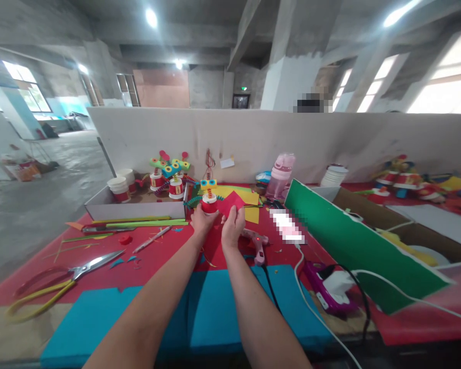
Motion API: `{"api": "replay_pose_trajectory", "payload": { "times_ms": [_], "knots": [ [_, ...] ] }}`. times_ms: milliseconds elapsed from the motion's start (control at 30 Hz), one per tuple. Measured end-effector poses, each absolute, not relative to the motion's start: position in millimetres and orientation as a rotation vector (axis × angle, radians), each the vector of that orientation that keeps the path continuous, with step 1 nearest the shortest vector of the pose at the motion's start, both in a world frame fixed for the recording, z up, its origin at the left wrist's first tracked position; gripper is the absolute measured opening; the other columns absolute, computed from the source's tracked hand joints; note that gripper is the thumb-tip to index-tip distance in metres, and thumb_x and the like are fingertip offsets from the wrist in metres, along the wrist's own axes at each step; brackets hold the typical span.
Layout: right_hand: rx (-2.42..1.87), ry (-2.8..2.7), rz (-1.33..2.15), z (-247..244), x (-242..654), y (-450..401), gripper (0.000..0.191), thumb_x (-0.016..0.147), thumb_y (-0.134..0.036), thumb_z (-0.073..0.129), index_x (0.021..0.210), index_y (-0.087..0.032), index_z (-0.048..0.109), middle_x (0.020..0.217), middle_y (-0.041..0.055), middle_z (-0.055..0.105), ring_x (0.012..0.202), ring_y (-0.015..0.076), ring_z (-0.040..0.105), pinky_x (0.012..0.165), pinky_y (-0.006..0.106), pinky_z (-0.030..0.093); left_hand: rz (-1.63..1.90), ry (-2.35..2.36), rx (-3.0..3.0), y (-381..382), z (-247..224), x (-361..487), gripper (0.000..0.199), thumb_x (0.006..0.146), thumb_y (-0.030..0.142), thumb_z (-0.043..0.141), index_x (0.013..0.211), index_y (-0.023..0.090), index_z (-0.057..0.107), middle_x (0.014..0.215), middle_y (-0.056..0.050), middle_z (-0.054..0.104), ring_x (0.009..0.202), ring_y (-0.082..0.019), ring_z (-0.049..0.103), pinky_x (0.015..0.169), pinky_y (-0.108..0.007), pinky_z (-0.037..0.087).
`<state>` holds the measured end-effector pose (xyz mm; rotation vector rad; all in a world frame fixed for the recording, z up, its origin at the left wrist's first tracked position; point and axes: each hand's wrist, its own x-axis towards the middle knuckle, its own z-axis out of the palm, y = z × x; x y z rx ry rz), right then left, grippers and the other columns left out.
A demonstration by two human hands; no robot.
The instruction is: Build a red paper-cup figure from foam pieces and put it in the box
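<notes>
A paper-cup figure [209, 201] stands upright in front of me, with a red and white cup body, a coiled paper neck, coiled teal arms and a yellow head with blue eyes. My left hand [202, 220] is closed around the lower part of its cup. Pinched in my right hand [232, 228] is a piece of red paper [230, 202], just right of the cup. Whether paper and cup touch I cannot tell. Beside my right hand lies a pink glue gun [258, 246] showing a small red light.
Large scissors [94, 263] and a pen [152, 239] lie left. Similar cup figures stand in a box [136, 211] behind. A pink bottle [281, 177], a green panel [353, 246], a purple power strip [326, 294] and cables are right. Blue sheets [215, 307] line the front.
</notes>
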<state>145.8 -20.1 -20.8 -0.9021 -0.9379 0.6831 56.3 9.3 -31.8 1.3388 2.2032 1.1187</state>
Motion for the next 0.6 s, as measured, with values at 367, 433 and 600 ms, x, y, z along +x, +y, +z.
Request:
{"api": "replay_pose_trajectory", "payload": {
  "times_ms": [367,433,600],
  "knots": [
    [-0.936,-0.964,0.667,-21,147,-20,0.025,0.093,-0.045,0.038,0.078,-0.025,0.04,0.056,-0.0056,0.048,0.048,0.0142,0.051,0.051,0.026,0.043,1.148,2.204,1.315,13,-33,56,0.07,0.066,0.051,0.072,0.127,0.026,0.05,0.122,-0.012,0.065,0.121,-0.036,0.053,0.095,-0.047,0.04],
    [-0.945,-0.966,0.658,-22,147,-19,0.025,0.093,-0.046,0.038,0.079,-0.025,0.041,0.056,-0.0057,0.047,0.049,0.0141,0.05,0.052,0.026,0.043,1.167,2.196,1.328,13,-31,55,0.07,0.066,0.05,0.072,0.126,0.022,0.051,0.124,-0.015,0.063,0.122,-0.037,0.052,0.096,-0.048,0.041],
    [-0.96,-1.03,0.678,-26,148,-17,0.025,0.093,-0.047,0.035,0.082,-0.025,0.039,0.06,-0.0052,0.048,0.053,0.0145,0.05,0.054,0.026,0.041,1.219,2.065,1.465,0,-25,56,0.061,0.067,0.041,0.075,0.12,0.017,0.057,0.119,-0.016,0.065,0.117,-0.033,0.058,0.094,-0.042,0.045]
  ]
}}
